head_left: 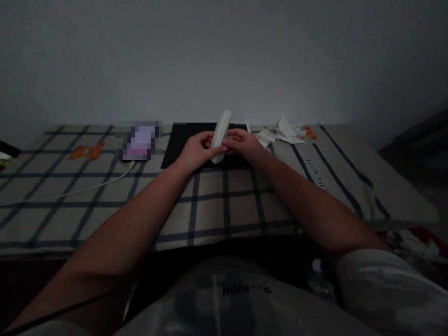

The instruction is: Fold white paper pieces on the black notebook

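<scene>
A narrow strip of folded white paper (221, 128) stands tilted between my two hands, its top leaning to the right. My left hand (200, 150) is closed on its left side, with the thumb pressed on the lower part. From the right, my right hand (243, 142) pinches the same paper, its fingertips near the left thumb. Some fingers are hidden behind the paper. Beneath both hands lies a flat black pad or notebook (182, 145) with small white marks along its back edge.
White paper scraps (285, 132) lie in a pile right of the pad. To the left is a phone (140, 142), its screen blurred, with a white cable (101, 185). A checked cloth (224, 210) covers the table, which meets a grey wall (224, 60).
</scene>
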Demonstrator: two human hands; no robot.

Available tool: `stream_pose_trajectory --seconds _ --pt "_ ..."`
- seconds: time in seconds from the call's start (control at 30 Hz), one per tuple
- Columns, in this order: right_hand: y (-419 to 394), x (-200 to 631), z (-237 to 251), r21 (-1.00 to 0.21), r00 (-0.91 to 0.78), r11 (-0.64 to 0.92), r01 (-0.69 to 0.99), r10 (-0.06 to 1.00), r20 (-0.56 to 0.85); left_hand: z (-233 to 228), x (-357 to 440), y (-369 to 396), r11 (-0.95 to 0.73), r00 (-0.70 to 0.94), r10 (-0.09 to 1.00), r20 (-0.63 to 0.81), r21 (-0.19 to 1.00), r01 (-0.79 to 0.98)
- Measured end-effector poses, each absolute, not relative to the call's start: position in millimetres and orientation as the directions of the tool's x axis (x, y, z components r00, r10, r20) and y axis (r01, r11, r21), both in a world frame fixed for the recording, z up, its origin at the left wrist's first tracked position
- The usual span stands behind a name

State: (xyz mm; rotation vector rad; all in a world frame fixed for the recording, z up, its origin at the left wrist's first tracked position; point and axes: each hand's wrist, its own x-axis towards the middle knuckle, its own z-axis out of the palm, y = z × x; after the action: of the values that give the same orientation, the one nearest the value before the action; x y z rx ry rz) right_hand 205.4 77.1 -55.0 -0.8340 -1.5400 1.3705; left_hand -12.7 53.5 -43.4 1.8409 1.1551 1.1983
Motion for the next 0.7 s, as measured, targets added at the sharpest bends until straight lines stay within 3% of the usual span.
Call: stream_pose_trajectory --seconds 0.27,0.57,0.7 --pt "86.7 214.1 -59.1 -0.98 -0.329 0.164 -0.116 0.924 0.194 -35.3 -15.9 55.6 -0.283 0.106 0.956 0.273 0.953 0.103" --pt "91.7 220.2 -55.2 -0.99 -0.283 0.098 -0.103 0.951 0.123 -38.1 -22.1 63.9 -0.227 0.044 0.972 0.232 0.97 -0.091" --pt "92.9 222.9 -52.7 -0.994 -0.253 0.086 -0.064 0.962 0.099 -35.6 -27.4 66.0 -0.155 0.021 0.987 0.158 0.983 -0.096"
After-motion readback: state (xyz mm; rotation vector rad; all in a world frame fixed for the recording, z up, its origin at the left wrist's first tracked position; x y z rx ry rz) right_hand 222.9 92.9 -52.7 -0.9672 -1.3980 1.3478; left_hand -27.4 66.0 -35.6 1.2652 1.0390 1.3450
